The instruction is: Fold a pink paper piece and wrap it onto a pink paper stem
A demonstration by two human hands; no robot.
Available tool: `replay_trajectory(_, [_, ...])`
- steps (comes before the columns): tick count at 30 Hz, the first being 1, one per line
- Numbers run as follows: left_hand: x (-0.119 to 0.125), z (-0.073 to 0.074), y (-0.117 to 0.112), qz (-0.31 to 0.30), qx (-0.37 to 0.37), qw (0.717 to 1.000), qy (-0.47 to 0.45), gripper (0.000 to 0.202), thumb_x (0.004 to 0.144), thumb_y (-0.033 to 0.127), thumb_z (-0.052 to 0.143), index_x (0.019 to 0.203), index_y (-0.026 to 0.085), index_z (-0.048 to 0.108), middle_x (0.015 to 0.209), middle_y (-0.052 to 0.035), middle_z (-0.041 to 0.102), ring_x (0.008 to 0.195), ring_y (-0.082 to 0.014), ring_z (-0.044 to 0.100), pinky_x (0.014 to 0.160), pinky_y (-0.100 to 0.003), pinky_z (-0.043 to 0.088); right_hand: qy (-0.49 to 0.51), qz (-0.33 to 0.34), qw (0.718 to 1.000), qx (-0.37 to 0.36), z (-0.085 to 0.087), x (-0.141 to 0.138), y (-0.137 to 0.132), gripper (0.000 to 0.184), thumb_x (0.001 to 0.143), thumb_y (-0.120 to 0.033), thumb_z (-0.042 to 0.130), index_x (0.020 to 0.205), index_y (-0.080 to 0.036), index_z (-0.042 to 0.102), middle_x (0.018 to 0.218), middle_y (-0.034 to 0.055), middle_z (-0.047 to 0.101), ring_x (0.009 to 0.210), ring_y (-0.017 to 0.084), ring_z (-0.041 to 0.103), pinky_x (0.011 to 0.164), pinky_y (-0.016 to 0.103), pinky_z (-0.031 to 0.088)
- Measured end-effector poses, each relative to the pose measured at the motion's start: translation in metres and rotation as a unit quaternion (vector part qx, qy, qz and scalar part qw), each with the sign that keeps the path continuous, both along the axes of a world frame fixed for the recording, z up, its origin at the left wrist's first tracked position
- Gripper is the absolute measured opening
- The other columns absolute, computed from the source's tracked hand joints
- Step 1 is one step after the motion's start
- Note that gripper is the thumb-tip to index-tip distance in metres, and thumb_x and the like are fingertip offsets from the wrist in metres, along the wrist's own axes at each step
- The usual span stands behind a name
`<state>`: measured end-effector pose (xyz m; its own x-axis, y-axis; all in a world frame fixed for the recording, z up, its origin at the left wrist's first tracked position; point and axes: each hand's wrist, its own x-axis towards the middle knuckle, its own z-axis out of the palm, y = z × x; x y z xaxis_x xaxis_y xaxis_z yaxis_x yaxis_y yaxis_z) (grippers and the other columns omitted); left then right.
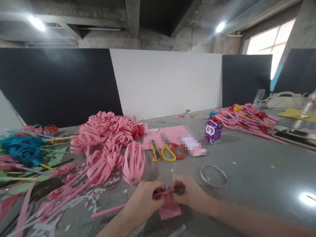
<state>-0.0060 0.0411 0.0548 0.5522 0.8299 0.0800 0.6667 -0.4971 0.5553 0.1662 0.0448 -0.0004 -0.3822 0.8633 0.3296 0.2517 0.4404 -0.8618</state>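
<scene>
I see my left hand [146,199] and right hand [188,193], each grip pinching a pink stick [110,211] lying left-to-right over the table [261,176], pink paper [169,209] hanging below. The purple box [213,131] stands shut.

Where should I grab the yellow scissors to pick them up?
Take the yellow scissors by the loop handles, coming from the near side where the hands are. The handles point toward you and the blades point away onto the pink paper, so your fingers stay off the sharp end.
</scene>
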Motion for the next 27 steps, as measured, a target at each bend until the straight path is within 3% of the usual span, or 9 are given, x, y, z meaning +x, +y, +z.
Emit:
replay_trajectory(12, [-0.007, -0.006, 0.009, -0.02, -0.092, 0.995, -0.044, 0.014, 0.063, 0.017, 0.044, 0.062, 0.014, 0.057, 0.053, 0.0053, 0.036, 0.052, -0.0085, 0.033, 0.045, -0.017, 0.022, -0.048, -0.017, 0.998, 0.043, 0.0, -0.002, -0.002, 0.014, 0.06, -0.005, 0.05, 0.067, -0.016, 0.057, 0.057, -0.005, 0.05, 0.054, 0.007, 0.045, 0.051, 0.016, 0.034])
replay_trajectory(22, [-0.009, -0.013, 0.011, -0.004, -0.09, 0.994, -0.054, 0.014, 0.066, 0.022, 0.048, 0.067, 0.014, 0.059, 0.056, 0.0049, 0.044, 0.054, -0.0093, 0.04, 0.047, -0.017, 0.028, -0.054, -0.006, 0.998, 0.041, 0.004, -0.002, -0.002, 0.019, 0.06, -0.003, 0.048, 0.068, -0.017, 0.059, 0.063, -0.0024, 0.056, 0.058, 0.01, 0.049, 0.055, 0.018, 0.037])
replay_trajectory(27, [-0.007, -0.008, 0.009, 0.008, -0.06, 0.998, -0.036, 0.016, 0.063, 0.017, 0.046, 0.069, 0.014, 0.06, 0.057, 0.0039, 0.051, 0.055, -0.01, 0.046, 0.048, -0.017, 0.029, -0.025, 0.014, 1.0, 0.006, 0.004, -0.003, -0.001, 0.022, 0.058, -0.002, 0.048, 0.072, -0.017, 0.054, 0.06, -0.0054, 0.05, 0.054, 0.007, 0.043, 0.049, 0.016, 0.032])
